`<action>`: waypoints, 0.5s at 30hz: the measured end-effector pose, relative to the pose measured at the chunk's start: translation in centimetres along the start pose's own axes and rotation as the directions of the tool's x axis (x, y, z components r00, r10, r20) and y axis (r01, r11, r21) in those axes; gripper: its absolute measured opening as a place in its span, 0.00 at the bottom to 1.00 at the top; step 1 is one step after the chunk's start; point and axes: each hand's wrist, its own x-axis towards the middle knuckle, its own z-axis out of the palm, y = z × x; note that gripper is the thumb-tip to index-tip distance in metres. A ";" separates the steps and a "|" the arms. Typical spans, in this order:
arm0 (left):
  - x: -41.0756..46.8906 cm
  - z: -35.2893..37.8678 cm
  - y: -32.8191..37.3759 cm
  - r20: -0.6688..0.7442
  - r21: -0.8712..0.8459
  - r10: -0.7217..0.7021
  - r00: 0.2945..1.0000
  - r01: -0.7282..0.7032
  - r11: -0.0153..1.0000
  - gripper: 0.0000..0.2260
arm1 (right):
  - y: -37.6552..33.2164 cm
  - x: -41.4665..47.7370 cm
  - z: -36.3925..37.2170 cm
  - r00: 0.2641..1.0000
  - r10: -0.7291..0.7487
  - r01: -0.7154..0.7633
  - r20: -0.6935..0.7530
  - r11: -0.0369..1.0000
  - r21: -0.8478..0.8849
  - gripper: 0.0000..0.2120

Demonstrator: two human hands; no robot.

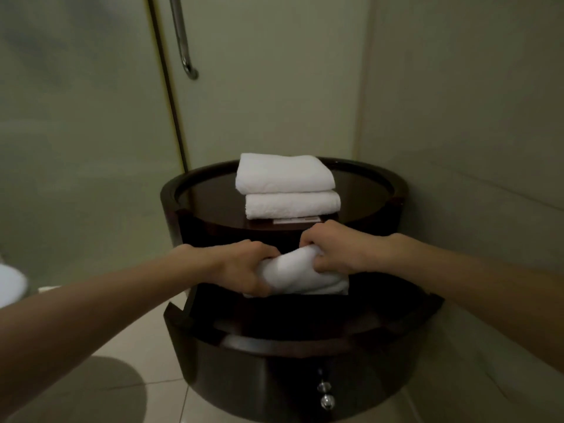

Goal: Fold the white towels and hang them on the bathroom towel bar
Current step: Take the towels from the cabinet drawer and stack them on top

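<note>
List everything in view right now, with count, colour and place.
folded towels: two, white, stacked on top of the cabinet
held towel: one, white, bunched above the open drawer
cabinet: one, dark brown, round, in the corner against the wall
drawer: one, dark brown, pulled open below the cabinet top
knobs: at least two, shiny metal, low on the cabinet front
card: one, pale, on the cabinet top at the front of the stack
glass door: one, frosted, greenish, at left
door handle: one, metal, upright, top left
white fixture: one, left edge, mostly cut off
floor: beige tiles, bottom
left hand: fingers grip the held towel's left end
right hand: fingers grip its right end
</note>
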 end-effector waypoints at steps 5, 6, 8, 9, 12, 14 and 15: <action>0.3 -1.3 0.1 -0.210 0.071 0.023 0.977 -0.008 0.997 0.20 | 0.5 0.0 -2.4 0.994 0.052 -0.043 -0.095 0.994 0.096 0.09; 0.4 -1.6 0.1 -0.254 0.083 0.042 0.966 -0.021 0.996 0.16 | 0.5 -0.1 -2.8 0.993 0.054 -0.043 -0.106 0.994 0.102 0.09; 0.6 -2.3 0.2 -0.315 0.077 0.067 0.947 -0.045 0.996 0.11 | 0.7 -0.2 -3.3 0.990 0.055 -0.041 -0.126 0.993 0.111 0.11; 0.6 -2.6 0.2 -0.336 0.066 0.083 0.938 -0.064 0.996 0.10 | 0.7 -0.3 -3.5 0.989 0.058 -0.041 -0.138 0.992 0.119 0.12; 0.7 -3.8 0.4 -0.368 0.069 0.125 0.921 -0.107 0.992 0.07 | 0.9 -0.4 -4.1 0.984 0.077 -0.047 -0.161 0.982 0.183 0.11; 0.9 -4.6 0.6 -0.370 0.088 0.125 0.921 -0.100 0.991 0.06 | 1.0 -0.4 -4.4 0.987 0.100 -0.064 -0.126 0.962 0.264 0.09; 0.9 -5.0 0.7 -0.366 0.089 0.117 0.923 -0.091 0.992 0.06 | 1.0 -0.4 -4.6 0.989 0.113 -0.080 -0.092 0.950 0.301 0.10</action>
